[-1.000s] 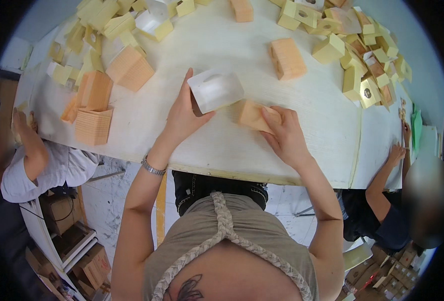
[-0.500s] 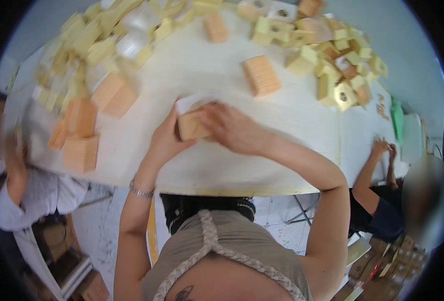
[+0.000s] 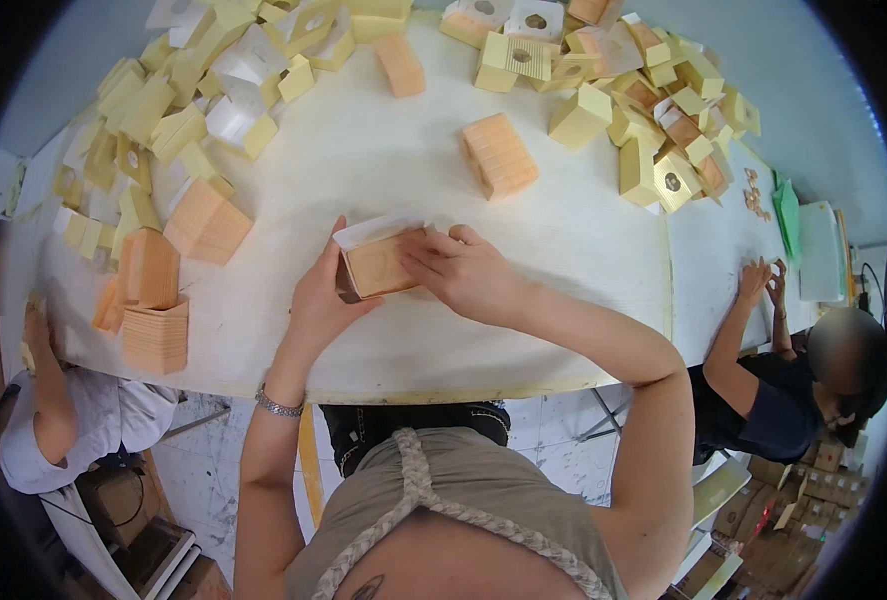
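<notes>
A small white-edged box [image 3: 373, 240] stands open on the pale table [image 3: 563, 300] in front of me, with a tan cardboard insert [image 3: 383, 265] in its mouth. My left hand [image 3: 315, 300] grips the box from the left side. My right hand [image 3: 463, 270] lies on the insert from the right, fingers pressing on its top edge. Both hands meet at the box near the table's front middle.
Stacks of tan inserts [image 3: 153, 335] stand at the left, one more stack [image 3: 498, 155] beyond my hands. Heaps of yellow and white folded boxes [image 3: 663, 100] fill the far edge. A person sits at the left [image 3: 53, 420], another at the right [image 3: 763, 390].
My right hand has carried the tan insert from the table's right over to the white box in my left hand; both hands now sit together on it, closer to the front edge.
</notes>
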Demonstrator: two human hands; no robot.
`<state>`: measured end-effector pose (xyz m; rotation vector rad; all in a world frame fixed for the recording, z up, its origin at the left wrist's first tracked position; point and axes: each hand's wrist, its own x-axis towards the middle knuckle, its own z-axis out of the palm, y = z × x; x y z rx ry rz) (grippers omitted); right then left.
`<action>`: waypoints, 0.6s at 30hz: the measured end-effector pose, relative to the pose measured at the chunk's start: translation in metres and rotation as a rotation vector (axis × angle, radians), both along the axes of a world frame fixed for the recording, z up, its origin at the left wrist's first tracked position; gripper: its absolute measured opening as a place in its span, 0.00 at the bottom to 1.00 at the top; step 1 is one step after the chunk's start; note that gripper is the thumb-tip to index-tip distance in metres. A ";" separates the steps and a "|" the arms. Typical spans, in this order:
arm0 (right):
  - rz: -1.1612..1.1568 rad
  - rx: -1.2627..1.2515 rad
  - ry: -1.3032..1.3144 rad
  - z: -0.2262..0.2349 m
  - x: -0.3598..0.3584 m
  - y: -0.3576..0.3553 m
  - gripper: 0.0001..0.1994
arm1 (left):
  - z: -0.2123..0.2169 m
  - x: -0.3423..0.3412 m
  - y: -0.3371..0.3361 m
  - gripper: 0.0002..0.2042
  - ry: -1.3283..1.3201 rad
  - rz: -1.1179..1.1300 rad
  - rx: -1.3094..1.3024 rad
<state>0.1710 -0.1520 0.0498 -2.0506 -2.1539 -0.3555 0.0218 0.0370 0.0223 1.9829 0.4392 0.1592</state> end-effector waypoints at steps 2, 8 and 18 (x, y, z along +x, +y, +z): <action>-0.009 -0.068 -0.118 0.005 -0.007 -0.003 0.22 | 0.001 0.000 -0.003 0.53 -0.019 0.008 -0.002; -0.084 -0.180 -0.246 0.004 -0.028 -0.001 0.25 | -0.004 -0.002 -0.003 0.51 -0.123 -0.021 0.203; -0.003 0.189 0.084 -0.034 -0.040 0.004 0.23 | -0.005 -0.005 -0.004 0.48 -0.191 -0.040 0.271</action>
